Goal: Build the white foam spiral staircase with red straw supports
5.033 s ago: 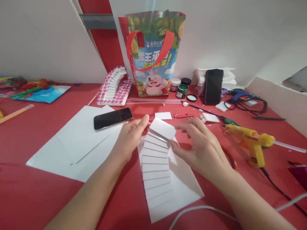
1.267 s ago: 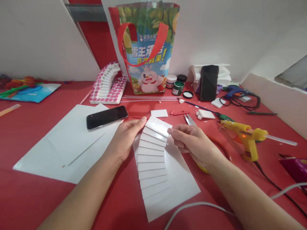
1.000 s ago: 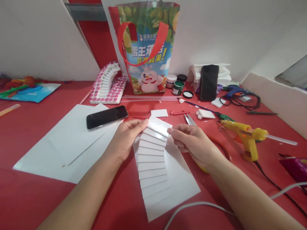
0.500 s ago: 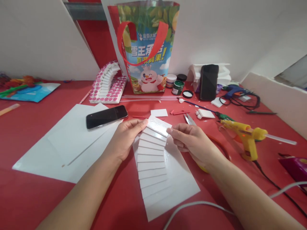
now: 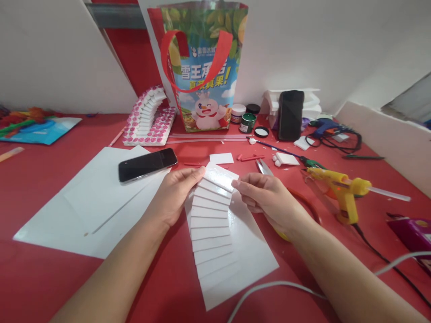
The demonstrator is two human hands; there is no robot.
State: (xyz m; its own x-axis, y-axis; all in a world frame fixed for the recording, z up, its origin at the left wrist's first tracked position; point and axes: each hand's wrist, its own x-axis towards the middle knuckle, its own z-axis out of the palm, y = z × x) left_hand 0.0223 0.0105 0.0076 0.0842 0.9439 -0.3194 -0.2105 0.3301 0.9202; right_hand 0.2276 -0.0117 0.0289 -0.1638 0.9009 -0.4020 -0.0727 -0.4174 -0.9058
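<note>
L hand (image 5: 175,194) & R hand (image 5: 266,197): fingers closed on ends of top white strip (image 5: 218,177), btwn them. Strip stack (image 5: 210,226) just below fingertips; scissors (image 5: 263,166) just beyond R fingers.

A home craft table: glue gun (image 5: 340,190), paint jars (image 5: 248,122), paper sheets (image 5: 90,197) on red cloth.

Soft, even indoor light brightens the red table (image 5: 50,179), casting only faint shade just under the left hand (image 5: 175,194) and right hand (image 5: 269,202). Glare streaks the white card (image 5: 218,177) pinched between the 2 hands and the phone (image 5: 147,159) beyond the left hand. Wide-lens bending curves the wall (image 5: 319,45) far from the hands; focus is sharp throughout.
</note>
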